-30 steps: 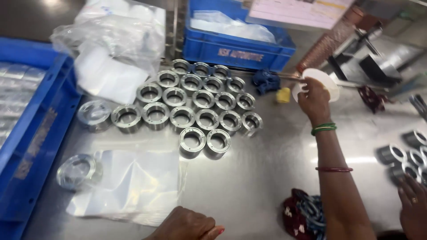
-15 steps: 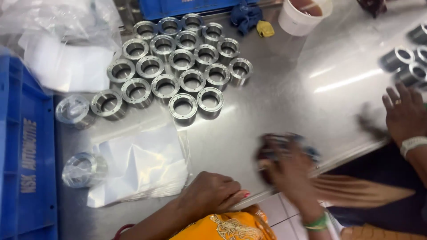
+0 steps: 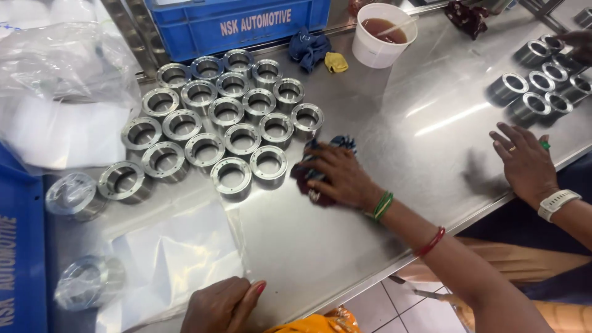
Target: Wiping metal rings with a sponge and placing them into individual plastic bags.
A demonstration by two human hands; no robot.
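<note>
My right hand point(image 3: 339, 176), with green and red bangles at the wrist, is closed on a dark red and blue cloth point(image 3: 308, 169) pressed on the steel table point(image 3: 345, 246). The cloth lies right beside the nearest of several machined steel rings point(image 3: 269, 163), which stand in close rows. At the near table edge rests my left hand point(image 3: 222, 305), fingers curled and holding nothing. Its knuckles touch the edge of a clear plastic bag point(image 3: 172, 253).
Another person's hand point(image 3: 524, 161) with a white wristband lies flat at the right, near more steel rings point(image 3: 530, 105). A white cup of brown liquid point(image 3: 382, 34), a blue rag point(image 3: 308, 46), blue crates point(image 3: 246, 24) and bagged rings point(image 3: 74, 194) surround the rows.
My right hand came back from the white cup, took up the dark cloth at the near edge and brought it to the rings. My left hand stayed at the edge.
</note>
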